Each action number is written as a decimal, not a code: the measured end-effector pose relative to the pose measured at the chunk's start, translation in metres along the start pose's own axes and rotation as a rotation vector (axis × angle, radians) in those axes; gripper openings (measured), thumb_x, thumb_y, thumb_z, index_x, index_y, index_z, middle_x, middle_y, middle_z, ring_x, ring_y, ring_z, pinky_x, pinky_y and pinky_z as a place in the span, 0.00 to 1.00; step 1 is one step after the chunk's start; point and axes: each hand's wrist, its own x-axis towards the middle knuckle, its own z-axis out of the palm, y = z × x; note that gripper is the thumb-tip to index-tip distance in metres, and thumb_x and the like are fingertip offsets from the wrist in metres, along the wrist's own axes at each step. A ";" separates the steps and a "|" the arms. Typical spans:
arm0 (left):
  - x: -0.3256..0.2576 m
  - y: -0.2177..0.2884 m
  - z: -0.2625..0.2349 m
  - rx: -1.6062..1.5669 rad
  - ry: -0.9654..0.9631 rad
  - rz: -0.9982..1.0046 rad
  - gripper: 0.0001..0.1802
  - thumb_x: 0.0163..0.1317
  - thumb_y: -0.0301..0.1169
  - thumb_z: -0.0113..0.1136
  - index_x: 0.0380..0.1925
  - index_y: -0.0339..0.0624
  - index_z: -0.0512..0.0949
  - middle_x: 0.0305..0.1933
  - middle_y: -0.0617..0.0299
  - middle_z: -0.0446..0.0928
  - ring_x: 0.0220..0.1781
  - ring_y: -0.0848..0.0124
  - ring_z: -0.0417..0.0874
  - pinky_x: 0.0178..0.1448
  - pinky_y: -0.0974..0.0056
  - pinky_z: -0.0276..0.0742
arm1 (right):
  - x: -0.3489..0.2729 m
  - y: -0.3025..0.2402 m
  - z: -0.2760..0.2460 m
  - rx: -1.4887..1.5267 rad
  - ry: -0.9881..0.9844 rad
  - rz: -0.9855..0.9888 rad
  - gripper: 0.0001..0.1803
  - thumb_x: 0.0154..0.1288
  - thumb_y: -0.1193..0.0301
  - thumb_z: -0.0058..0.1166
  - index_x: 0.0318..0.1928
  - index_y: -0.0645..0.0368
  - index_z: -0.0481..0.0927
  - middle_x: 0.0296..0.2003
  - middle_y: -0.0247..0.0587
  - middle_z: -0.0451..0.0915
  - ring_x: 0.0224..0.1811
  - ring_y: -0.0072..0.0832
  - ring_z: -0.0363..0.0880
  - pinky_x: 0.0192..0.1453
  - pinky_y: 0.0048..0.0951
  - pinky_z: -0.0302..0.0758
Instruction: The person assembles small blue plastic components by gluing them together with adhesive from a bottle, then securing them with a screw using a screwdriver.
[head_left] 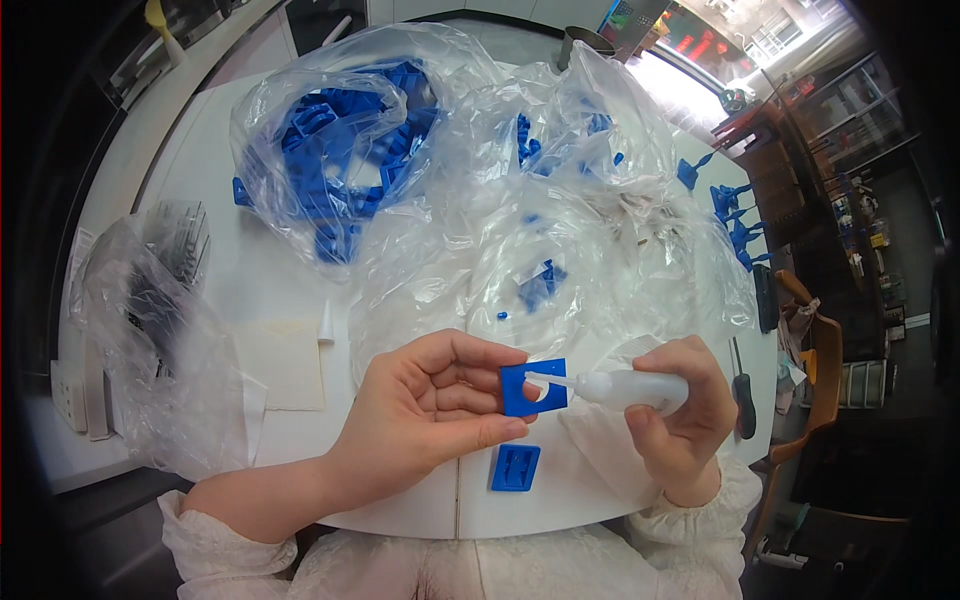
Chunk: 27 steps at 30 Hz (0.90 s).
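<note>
Between the fingers and thumb of my left hand (430,390) is a flat blue plastic plate (515,398) with a round hole in it. My right hand (685,410) grips a small translucent white squeeze bottle (650,390), tipped on its side with the nozzle pointing left. The thin nozzle tip lies over the plate, near the hole; whether it touches cannot be made out. Just below, on the white table, rests a separate blue square part (515,468) with a raised rim and a recessed middle.
Clear plastic bags (440,240) spread over the table's middle, with a pile of blue parts (350,140) at the back left. Several blue figures (735,215) stand along the right edge. A dark-handled screwdriver (743,395) lies at right. A crumpled bag (165,350) sits at left.
</note>
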 end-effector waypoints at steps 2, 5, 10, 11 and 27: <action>0.000 0.000 0.000 0.000 -0.001 0.000 0.22 0.55 0.16 0.64 0.51 0.30 0.71 0.47 0.50 0.78 0.50 0.68 0.83 0.55 0.67 0.82 | 0.000 0.001 -0.001 0.018 0.010 0.009 0.22 0.45 0.81 0.63 0.45 0.66 0.77 0.38 0.44 0.79 0.38 0.27 0.75 0.41 0.24 0.70; 0.000 0.000 -0.001 0.009 -0.005 0.009 0.22 0.55 0.17 0.64 0.51 0.30 0.71 0.47 0.50 0.79 0.49 0.68 0.83 0.55 0.67 0.82 | -0.001 0.002 0.000 0.045 0.022 0.007 0.21 0.47 0.81 0.62 0.46 0.66 0.76 0.40 0.44 0.79 0.38 0.26 0.75 0.42 0.24 0.70; 0.001 0.001 0.000 0.014 0.013 -0.001 0.23 0.55 0.17 0.65 0.51 0.31 0.71 0.47 0.50 0.79 0.48 0.68 0.83 0.54 0.67 0.82 | -0.001 0.006 -0.001 0.370 0.145 0.135 0.20 0.54 0.78 0.61 0.48 0.64 0.73 0.41 0.42 0.77 0.41 0.24 0.75 0.47 0.23 0.70; 0.002 0.000 0.001 0.018 0.007 0.000 0.23 0.55 0.17 0.65 0.51 0.31 0.71 0.47 0.50 0.79 0.48 0.68 0.83 0.54 0.67 0.82 | 0.001 0.006 -0.001 0.367 0.152 0.133 0.20 0.54 0.78 0.61 0.48 0.64 0.73 0.41 0.42 0.77 0.41 0.24 0.75 0.47 0.23 0.70; 0.000 -0.006 0.004 0.012 0.076 0.072 0.22 0.53 0.13 0.63 0.50 0.31 0.71 0.47 0.47 0.80 0.48 0.64 0.84 0.54 0.66 0.81 | -0.069 0.021 -0.084 -0.025 0.705 0.389 0.19 0.61 0.77 0.58 0.53 0.64 0.74 0.47 0.41 0.80 0.51 0.27 0.78 0.59 0.27 0.71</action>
